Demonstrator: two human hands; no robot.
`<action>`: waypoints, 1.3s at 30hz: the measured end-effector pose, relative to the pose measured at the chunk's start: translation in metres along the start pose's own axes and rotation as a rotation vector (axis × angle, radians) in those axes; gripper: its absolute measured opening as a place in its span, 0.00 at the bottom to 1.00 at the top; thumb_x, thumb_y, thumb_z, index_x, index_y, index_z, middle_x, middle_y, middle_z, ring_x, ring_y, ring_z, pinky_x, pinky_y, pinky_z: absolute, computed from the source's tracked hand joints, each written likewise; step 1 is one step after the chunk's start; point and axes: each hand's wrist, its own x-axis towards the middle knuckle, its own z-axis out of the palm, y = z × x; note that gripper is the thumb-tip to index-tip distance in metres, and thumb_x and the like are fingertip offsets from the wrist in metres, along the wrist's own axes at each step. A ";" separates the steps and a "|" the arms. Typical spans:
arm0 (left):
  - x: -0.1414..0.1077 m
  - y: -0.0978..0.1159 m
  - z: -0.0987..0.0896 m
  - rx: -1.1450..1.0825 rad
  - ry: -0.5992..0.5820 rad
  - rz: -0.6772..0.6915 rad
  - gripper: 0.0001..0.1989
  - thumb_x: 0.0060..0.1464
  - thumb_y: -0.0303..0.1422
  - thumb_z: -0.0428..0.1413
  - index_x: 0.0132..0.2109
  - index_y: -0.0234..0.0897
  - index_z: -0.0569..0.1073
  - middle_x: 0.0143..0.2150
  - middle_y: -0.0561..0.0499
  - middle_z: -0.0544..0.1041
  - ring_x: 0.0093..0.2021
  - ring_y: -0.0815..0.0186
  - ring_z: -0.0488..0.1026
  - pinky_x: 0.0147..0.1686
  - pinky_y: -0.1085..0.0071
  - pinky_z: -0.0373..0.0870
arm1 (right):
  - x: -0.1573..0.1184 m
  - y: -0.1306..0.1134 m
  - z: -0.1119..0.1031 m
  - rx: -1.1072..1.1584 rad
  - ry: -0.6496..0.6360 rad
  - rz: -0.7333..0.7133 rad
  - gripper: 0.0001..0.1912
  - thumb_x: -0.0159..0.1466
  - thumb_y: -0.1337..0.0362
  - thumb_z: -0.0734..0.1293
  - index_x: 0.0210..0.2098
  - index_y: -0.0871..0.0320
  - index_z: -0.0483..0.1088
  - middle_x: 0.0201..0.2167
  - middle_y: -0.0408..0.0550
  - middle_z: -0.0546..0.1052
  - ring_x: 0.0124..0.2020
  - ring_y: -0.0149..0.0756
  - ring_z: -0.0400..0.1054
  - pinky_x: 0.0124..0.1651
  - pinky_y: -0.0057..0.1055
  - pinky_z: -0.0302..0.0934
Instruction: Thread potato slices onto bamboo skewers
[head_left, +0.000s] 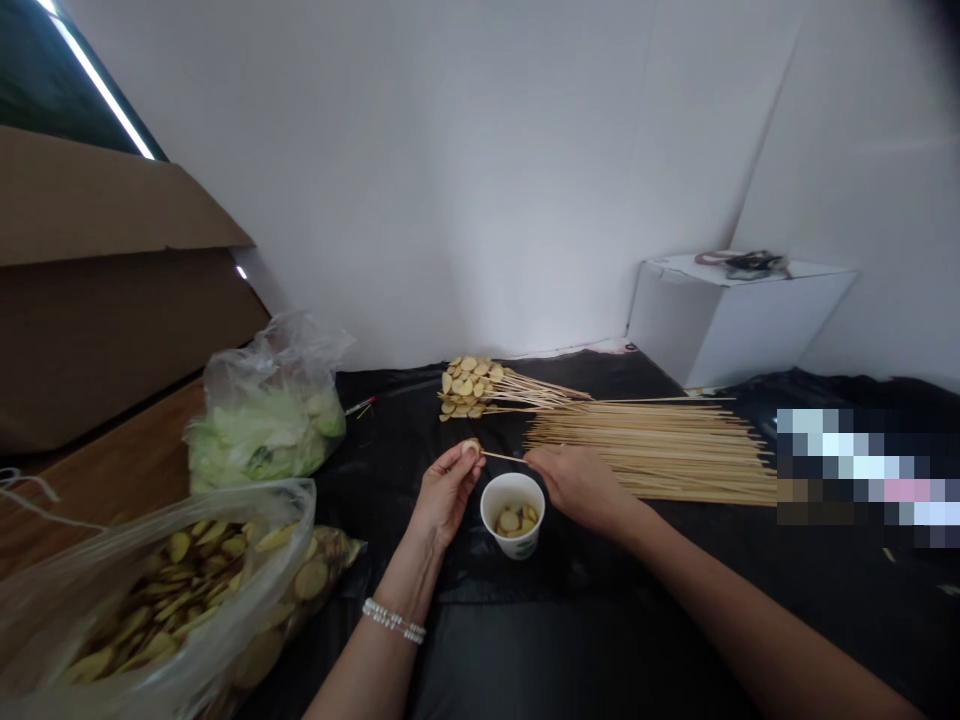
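Between its fingertips my left hand [448, 488] pinches a potato slice [472, 446]. My right hand [574, 482] is closed around a thin wooden skewer [504, 457], whose far end meets the slice. Just below the two hands stands a white paper cup [513, 545] with several slices inside. Beyond the hands lies a pile of skewers with slices threaded on their ends [469, 385]. Many bare skewers [682, 450] lie in a wide row beside my right hand.
At the left, an open plastic bag [285, 510] holds many slices; behind it a clear bag [262, 430] holds pale green leafy vegetables. A cardboard box [112, 320] stands far left. A white box [720, 320] stands at the back right. Black sheeting [487, 650] covers the table.
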 end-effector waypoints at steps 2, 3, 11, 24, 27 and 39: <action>0.000 -0.001 0.000 0.011 -0.002 0.000 0.12 0.39 0.24 0.67 0.35 0.30 0.79 0.31 0.48 0.79 0.29 0.73 0.74 0.30 0.82 0.71 | 0.000 -0.001 0.001 -0.012 -0.005 0.001 0.11 0.67 0.66 0.56 0.37 0.57 0.69 0.33 0.46 0.76 0.33 0.32 0.68 0.32 0.28 0.49; 0.000 -0.001 0.000 0.019 -0.001 0.001 0.12 0.38 0.24 0.67 0.35 0.30 0.79 0.31 0.48 0.79 0.29 0.73 0.74 0.30 0.82 0.71 | 0.000 -0.001 0.001 -0.019 -0.003 -0.002 0.11 0.67 0.66 0.56 0.37 0.57 0.69 0.33 0.46 0.76 0.33 0.33 0.67 0.32 0.28 0.50; -0.001 0.001 0.001 0.032 -0.012 -0.001 0.15 0.37 0.26 0.68 0.38 0.31 0.79 0.31 0.49 0.78 0.29 0.73 0.74 0.28 0.82 0.71 | 0.000 0.001 0.006 -0.036 0.066 -0.012 0.12 0.68 0.66 0.55 0.37 0.58 0.70 0.34 0.47 0.75 0.35 0.33 0.66 0.34 0.27 0.51; 0.005 0.003 -0.002 -0.051 0.057 0.013 0.10 0.38 0.28 0.67 0.31 0.29 0.78 0.26 0.51 0.74 0.25 0.77 0.69 0.24 0.85 0.67 | 0.002 0.005 0.008 0.041 0.085 0.018 0.12 0.68 0.66 0.55 0.38 0.58 0.70 0.34 0.48 0.75 0.36 0.34 0.66 0.37 0.28 0.53; 0.005 0.001 -0.001 -0.033 0.067 0.034 0.12 0.36 0.28 0.68 0.31 0.28 0.78 0.26 0.51 0.75 0.25 0.77 0.69 0.24 0.85 0.67 | 0.002 0.005 0.009 0.050 0.107 0.015 0.11 0.67 0.67 0.56 0.35 0.59 0.69 0.32 0.48 0.74 0.35 0.33 0.66 0.36 0.28 0.52; 0.004 -0.003 -0.001 -0.015 0.065 0.037 0.16 0.30 0.30 0.70 0.31 0.28 0.79 0.26 0.51 0.76 0.25 0.77 0.69 0.25 0.84 0.67 | 0.001 0.001 0.011 -0.014 0.045 0.056 0.10 0.67 0.69 0.55 0.37 0.58 0.67 0.32 0.46 0.75 0.31 0.33 0.65 0.31 0.30 0.46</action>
